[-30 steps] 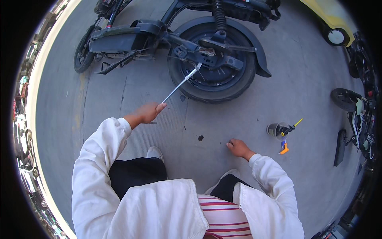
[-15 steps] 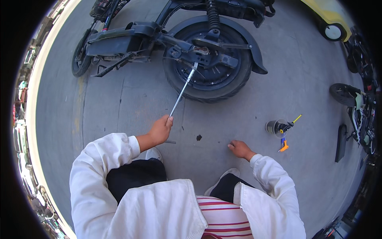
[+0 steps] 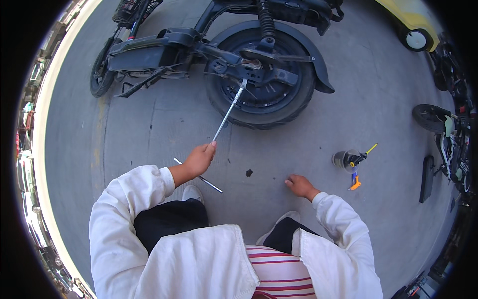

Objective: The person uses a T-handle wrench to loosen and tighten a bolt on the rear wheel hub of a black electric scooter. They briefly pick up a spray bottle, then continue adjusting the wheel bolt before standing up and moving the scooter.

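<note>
My left hand [image 3: 199, 158] is wrapped round the handle end of a long silver T-handle wrench [image 3: 226, 118]. The crossbar sticks out on both sides of my fist, slanting down to the right. At its far end the rod meets the scooter's swingarm bracket [image 3: 255, 74], beside the hub of the rear wheel [image 3: 224, 107]. My right hand [image 3: 301, 187] hovers over the ground in front of my right foot, fingers curled closed. Whether something small is inside them is hidden.
The black electric scooter [image 3: 144, 55] stretches across the top left. On the right stands a clear tub [image 3: 343, 159] of tools, an orange-handled tool [image 3: 354, 184] beside it. A yellow vehicle [image 3: 418, 22] and another two-wheeler [image 3: 443, 132] stand at the right. Dark spots mark the concrete.
The wrench's crossbar has turned about the rod and now shows on both sides of my left fist. My left hand has shifted only slightly; my right hand has stayed put.
</note>
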A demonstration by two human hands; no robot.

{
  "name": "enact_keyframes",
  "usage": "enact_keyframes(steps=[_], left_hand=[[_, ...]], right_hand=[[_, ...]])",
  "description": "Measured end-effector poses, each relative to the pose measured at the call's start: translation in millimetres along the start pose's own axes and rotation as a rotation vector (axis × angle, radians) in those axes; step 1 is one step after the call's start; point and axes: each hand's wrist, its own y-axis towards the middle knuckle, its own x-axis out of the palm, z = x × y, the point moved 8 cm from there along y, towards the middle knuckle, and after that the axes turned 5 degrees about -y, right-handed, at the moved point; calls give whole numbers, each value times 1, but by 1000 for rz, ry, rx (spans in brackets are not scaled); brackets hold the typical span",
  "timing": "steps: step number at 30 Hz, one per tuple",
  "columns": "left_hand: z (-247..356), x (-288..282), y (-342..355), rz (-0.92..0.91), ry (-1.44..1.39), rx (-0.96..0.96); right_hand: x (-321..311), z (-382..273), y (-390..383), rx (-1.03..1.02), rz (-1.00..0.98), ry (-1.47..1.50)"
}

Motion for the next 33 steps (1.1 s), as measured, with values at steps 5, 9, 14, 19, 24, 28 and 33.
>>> enact_keyframes(steps=[5, 9, 14, 19, 24, 28, 33], left_hand=[[38, -45, 8, 184, 614, 360], [39, -66, 15, 202, 680, 296], [33, -63, 12, 242, 700, 302], [21, 18, -11, -63, 0, -146], [23, -18, 7, 55, 309, 63], [40, -76, 25, 198, 728, 268], [39, -74, 21, 223, 729, 359]], right_hand=[[-6, -1, -1, 1, 13, 29], [-14, -1, 0, -5, 58, 54], [-8, 9, -11, -7, 73, 48], [11, 29, -10, 33, 4, 25], [-4, 7, 5, 37, -6, 59], [-15, 1, 5, 7, 51, 85], [-10, 11, -5, -3, 86, 53]])
